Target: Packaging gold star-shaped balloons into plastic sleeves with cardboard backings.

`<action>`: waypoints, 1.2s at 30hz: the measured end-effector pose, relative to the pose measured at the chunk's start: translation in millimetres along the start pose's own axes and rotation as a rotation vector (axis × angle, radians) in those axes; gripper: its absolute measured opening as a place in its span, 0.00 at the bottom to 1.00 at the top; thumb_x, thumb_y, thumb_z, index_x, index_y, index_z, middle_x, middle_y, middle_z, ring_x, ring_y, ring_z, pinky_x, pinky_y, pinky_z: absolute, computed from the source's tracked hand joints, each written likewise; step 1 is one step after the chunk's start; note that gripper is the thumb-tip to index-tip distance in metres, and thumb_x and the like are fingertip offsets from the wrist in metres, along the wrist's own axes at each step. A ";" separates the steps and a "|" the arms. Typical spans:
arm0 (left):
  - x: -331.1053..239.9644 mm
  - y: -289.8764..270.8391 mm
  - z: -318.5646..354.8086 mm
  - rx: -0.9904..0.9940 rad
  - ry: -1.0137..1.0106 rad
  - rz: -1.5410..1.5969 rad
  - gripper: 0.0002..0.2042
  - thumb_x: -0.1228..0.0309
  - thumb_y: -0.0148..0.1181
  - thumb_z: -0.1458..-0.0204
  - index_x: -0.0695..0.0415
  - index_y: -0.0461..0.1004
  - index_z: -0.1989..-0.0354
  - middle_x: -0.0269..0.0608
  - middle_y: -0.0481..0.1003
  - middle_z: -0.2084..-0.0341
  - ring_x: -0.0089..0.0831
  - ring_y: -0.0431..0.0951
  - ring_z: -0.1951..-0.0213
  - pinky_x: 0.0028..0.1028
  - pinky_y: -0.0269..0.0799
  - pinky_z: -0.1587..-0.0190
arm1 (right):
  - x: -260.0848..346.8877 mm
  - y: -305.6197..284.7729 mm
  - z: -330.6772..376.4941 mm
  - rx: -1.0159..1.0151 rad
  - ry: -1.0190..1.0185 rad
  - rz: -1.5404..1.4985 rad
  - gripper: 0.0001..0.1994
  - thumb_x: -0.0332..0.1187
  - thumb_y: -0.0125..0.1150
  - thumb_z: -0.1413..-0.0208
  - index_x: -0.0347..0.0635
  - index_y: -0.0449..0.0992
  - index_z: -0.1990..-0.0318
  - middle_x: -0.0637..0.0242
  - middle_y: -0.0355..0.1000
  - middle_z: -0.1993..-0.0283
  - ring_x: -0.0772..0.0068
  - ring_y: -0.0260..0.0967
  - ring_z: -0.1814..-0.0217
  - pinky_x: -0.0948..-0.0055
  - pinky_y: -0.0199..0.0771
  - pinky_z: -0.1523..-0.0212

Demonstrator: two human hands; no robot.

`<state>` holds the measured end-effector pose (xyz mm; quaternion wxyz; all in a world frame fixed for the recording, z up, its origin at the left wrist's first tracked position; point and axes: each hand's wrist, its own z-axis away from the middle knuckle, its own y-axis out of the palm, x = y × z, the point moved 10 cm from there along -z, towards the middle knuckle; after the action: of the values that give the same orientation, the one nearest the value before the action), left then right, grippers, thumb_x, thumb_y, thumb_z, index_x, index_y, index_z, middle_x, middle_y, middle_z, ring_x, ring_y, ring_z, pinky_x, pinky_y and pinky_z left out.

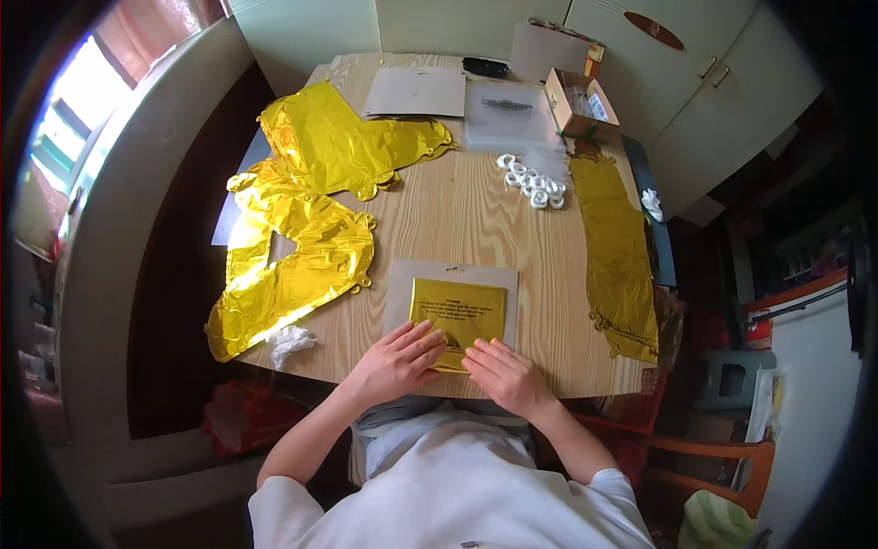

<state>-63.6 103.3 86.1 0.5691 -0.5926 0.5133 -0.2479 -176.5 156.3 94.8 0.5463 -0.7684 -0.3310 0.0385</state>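
Observation:
A folded square of gold foil [462,302] lies on a pale grey backing card [400,284] with a hang hole, at the table's near edge. Dark print shows across it, seemingly on a clear bag over the foil. My left hand [400,363] rests on the lower left of the square, fingers stretched out flat. On its lower right lies my right hand [512,375], fingers also extended and close together. Neither hand grips anything. The lower corners of the square are partly hidden beneath my hands.
Flat gold foil balloons [315,137] spread over the table's left side; another gold foil sheet [615,247] hangs along the right edge. Several white ribbon rolls [538,183], clear bags [498,119], grey cards [416,91] and an open cardboard box [581,114] stand farther back. Crumpled tissue [293,346] lies near left.

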 end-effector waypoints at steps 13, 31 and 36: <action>-5.4 -2.6 2.6 -0.031 0.091 -0.154 0.22 0.67 0.64 0.57 0.60 0.75 0.51 0.44 0.74 0.48 0.43 0.72 0.42 0.41 0.67 0.38 | 6.8 1.0 -9.2 0.087 -0.080 0.153 0.16 0.31 0.56 0.47 0.38 0.76 0.52 0.60 0.74 0.48 0.60 0.70 0.41 0.64 0.74 0.43; 3.4 -6.8 -12.8 -0.066 -0.041 -0.329 0.17 0.68 0.58 0.48 0.63 0.74 0.51 0.48 0.75 0.51 0.43 0.76 0.47 0.33 0.76 0.50 | -17.0 -9.1 -23.2 -0.042 0.014 0.164 0.08 0.31 0.58 0.46 0.41 0.79 0.60 0.64 0.79 0.58 0.66 0.77 0.52 0.71 0.80 0.58; 14.9 -24.6 -27.4 0.019 -0.083 -0.368 0.13 0.70 0.56 0.49 0.62 0.73 0.56 0.42 0.77 0.61 0.35 0.81 0.59 0.28 0.79 0.65 | -35.3 -30.1 -45.4 0.029 0.076 -0.032 0.10 0.34 0.65 0.47 0.42 0.80 0.58 0.63 0.79 0.58 0.65 0.78 0.56 0.70 0.80 0.56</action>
<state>-74.4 74.2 110.9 0.5406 -0.6808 0.3697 -0.3280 -198.9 105.4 128.4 0.5702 -0.7558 -0.3219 0.0055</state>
